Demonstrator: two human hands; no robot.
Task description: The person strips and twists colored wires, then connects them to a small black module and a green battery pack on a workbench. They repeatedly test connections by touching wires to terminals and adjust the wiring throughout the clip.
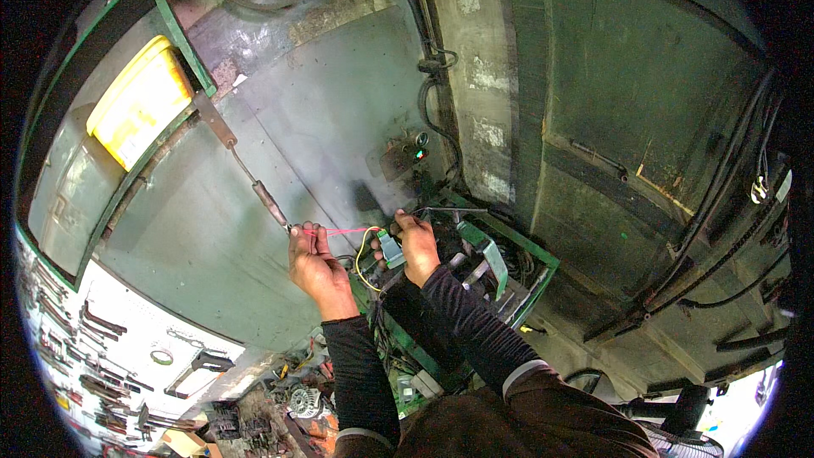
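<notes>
The left hand (320,276) is raised, its forearm coming almost straight up from the lower edge, with the back of the hand toward the view and the fingers pointing away from the body. Its grip is narrow, thumb and fingertips pinched on a thin red wire (343,231). The right hand (418,250) stands just beside it, its forearm slanting in from the lower right and the thumb pointing up and away. Its grip is closed around a small grey-and-green block (391,249), which sits on the hand's left side, between the two hands. The red wire spans the gap from the left fingertips to the block, and a yellow wire (359,263) bows out from the block and curves down below it.

A long rod (265,198) slopes down from the upper left and ends right at the left fingertips; whether they touch it, I cannot tell. On the right, a green metal frame (536,294) with a flat green bracket (494,265) inside it crowds the right wrist and forearm, leaving little room on that side. Farther up, a dark hose (434,123) hangs well apart from the hands. The widest open room lies left of the left hand, across a smooth grey-green panel (212,220), bordered at the upper left by a yellow tub (144,102).
</notes>
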